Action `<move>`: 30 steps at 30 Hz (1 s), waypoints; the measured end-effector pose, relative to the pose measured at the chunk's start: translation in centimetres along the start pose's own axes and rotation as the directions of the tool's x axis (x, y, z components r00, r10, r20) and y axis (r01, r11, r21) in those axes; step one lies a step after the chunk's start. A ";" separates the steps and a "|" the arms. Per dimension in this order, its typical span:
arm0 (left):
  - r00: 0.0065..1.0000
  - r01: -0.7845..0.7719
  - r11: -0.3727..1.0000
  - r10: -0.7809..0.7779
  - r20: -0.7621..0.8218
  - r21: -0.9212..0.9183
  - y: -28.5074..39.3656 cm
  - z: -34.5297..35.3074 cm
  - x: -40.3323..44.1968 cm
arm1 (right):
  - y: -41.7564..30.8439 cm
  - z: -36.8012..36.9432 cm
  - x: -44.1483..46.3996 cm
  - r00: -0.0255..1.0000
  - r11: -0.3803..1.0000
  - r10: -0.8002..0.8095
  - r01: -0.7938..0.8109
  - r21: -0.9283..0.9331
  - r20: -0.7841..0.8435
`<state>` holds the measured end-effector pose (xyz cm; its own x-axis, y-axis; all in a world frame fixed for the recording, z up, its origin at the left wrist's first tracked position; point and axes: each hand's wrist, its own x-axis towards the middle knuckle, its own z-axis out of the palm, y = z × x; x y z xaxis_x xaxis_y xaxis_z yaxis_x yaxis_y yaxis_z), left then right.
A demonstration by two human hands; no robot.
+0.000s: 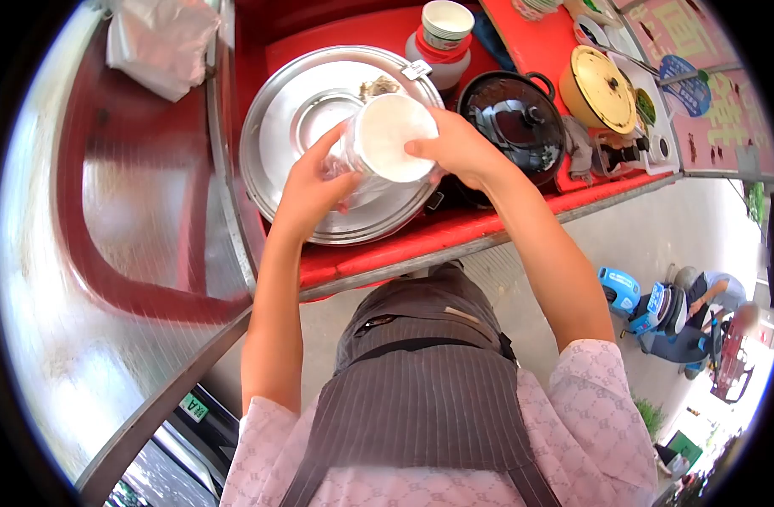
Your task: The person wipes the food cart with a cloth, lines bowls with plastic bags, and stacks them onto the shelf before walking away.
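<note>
A round white container or lid (391,135), probably a bowl seen from one end, is held above the large round metal lid (273,127). My right hand (455,148) grips its right side, thumb on the white face. My left hand (315,186) is at its left with curved fingers around clear plastic (353,165), which lies against the white item. What is under the white item is hidden. A patch of brown stuff (378,87) shows on the metal lid behind it.
Stacked paper bowls (447,21) stand on a red-topped jar (442,57). Right are a black lidded pot (514,127), a yellow lidded pot (602,89) and a grey cloth (578,150). Plastic bags (163,42) hang upper left. People and a blue scooter (649,306) are beyond the counter.
</note>
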<state>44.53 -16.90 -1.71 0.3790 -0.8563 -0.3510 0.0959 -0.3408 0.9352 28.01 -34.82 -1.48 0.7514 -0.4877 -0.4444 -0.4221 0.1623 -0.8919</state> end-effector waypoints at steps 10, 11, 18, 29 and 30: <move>1.000 0.006 0.444 -0.012 0.000 -0.896 -4.4 9.5 -3.1 | 2.4 4.3 -9.5 0.978 0.573 -0.199 0.172 0.801 -0.068; 1.000 -0.001 0.481 -0.022 -0.013 -0.877 -4.4 9.9 -3.1 | 2.6 4.6 -9.8 0.964 0.557 -0.211 0.253 0.791 -0.159; 0.925 -0.377 0.855 0.326 -0.197 -0.355 -2.0 11.9 -8.8 | 3.2 4.2 -12.1 0.857 0.848 -0.184 0.386 0.362 -0.481; 0.983 0.146 0.253 0.072 0.169 -0.956 1.2 10.4 -7.7 | 6.6 4.4 -14.0 0.869 0.644 -0.333 0.493 0.585 -0.366; 0.953 0.234 0.191 0.150 0.264 -0.953 0.7 10.0 -7.7 | 6.3 4.8 -13.8 0.858 0.665 -0.263 0.493 0.562 -0.441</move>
<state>32.44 -14.46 1.13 0.1324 -0.9695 -0.2065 0.9844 0.1043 0.1414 17.41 -22.99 -1.34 0.5319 -0.8397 -0.1094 0.3746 0.3492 -0.8589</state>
